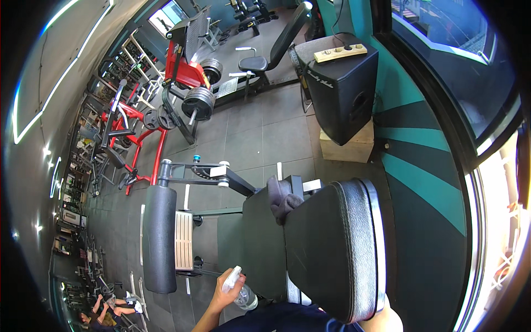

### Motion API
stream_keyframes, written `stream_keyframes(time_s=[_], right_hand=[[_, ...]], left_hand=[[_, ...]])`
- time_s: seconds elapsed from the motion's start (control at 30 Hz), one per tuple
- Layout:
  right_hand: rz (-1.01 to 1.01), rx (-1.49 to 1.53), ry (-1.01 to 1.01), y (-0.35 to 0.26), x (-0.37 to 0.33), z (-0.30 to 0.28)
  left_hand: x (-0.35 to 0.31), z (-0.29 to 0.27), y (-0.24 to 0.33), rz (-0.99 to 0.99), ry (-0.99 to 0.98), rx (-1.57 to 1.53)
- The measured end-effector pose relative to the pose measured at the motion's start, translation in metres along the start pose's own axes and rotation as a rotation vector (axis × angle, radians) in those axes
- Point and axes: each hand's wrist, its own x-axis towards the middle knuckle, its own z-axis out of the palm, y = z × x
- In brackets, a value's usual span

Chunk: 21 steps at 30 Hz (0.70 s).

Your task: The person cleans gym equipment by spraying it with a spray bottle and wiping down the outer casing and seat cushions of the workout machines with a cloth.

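My left hand (225, 289) is closed around a clear spray bottle (246, 299) with a white trigger head, low in front of my body. Just beyond it is a machine bench with a dark seat pad (260, 243). To the right rises its black padded backrest (326, 243), which has a shiny stitched edge. A crumpled grey cloth (283, 203) is draped where seat and backrest meet. Some bare skin of my right arm (386, 321) shows beneath the backrest's lower right corner; the pad hides my right hand.
A dark roller pad (160, 238) and slatted footplate (184, 240) stand left of the seat. Ahead are a black speaker (343, 83) on a wooden box (345, 146), a red plate-loaded machine (185, 69) and a wall with windows at right. Another person (105, 315) exercises at lower left.
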Motion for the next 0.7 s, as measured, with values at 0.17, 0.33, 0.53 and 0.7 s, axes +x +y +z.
stream_keyframes(time_s=[0.17,0.33,0.53,0.7], right_hand=[[-0.004,0.012,0.007,-0.024,-0.007,-0.010],[0.109,-0.002,-0.032,-0.071,-0.024,-0.024],[0.057,-1.163,-0.715,-0.141,-0.021,-0.039],[-0.301,-1.705,-0.421,-0.123,-0.140,0.014]], left_hand=[[-0.014,0.001,-0.012,0.034,0.024,0.006],[-0.035,-0.008,-0.046,0.060,-0.038,-0.007],[-0.041,-0.001,-0.043,0.170,0.025,-0.095],[-0.048,-0.010,-0.048,0.222,-0.010,-0.182]])
